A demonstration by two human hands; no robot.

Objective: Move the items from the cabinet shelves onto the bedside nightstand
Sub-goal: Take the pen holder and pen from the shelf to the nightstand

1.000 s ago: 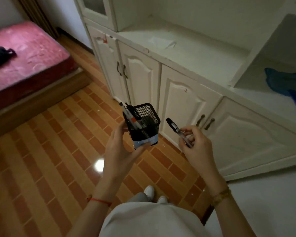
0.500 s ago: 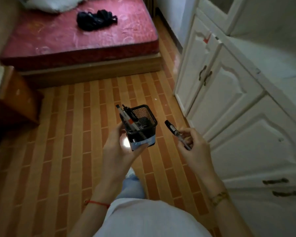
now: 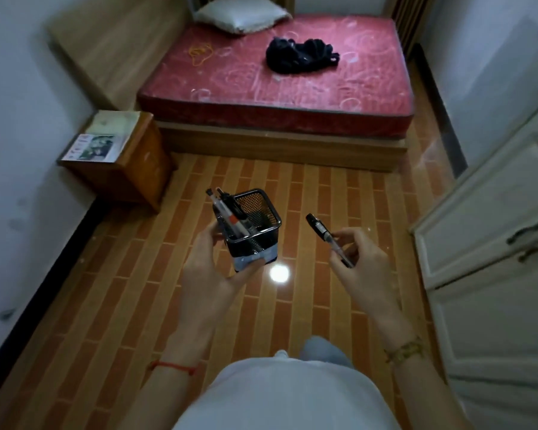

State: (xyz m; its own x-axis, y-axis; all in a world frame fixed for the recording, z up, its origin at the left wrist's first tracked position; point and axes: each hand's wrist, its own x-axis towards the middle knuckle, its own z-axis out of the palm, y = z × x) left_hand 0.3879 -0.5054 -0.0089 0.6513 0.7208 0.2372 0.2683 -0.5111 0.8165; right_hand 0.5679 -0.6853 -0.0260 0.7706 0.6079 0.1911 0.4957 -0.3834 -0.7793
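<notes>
My left hand [image 3: 210, 268] grips a black mesh pen holder [image 3: 255, 231] with several pens [image 3: 227, 212] leaning out of its left corner. It is held upright above the floor, in front of my chest. My right hand [image 3: 359, 259] pinches a single black-capped pen [image 3: 326, 238], cap pointing up and left, a short way right of the holder. The wooden nightstand [image 3: 137, 169] stands ahead to the left against the wall, beside the bed. Papers or booklets [image 3: 103, 141] lie on its top.
A bed with a red mattress [image 3: 277, 79], a pillow [image 3: 239, 15] and a black garment [image 3: 302, 55] fills the far end. The white cabinet doors [image 3: 494, 231] run along the right. Striped brown tile floor [image 3: 323, 187] lies between me and the nightstand.
My view has swung left from the cabinet to the bed and nightstand. Both hands hold the same things in about the same pose.
</notes>
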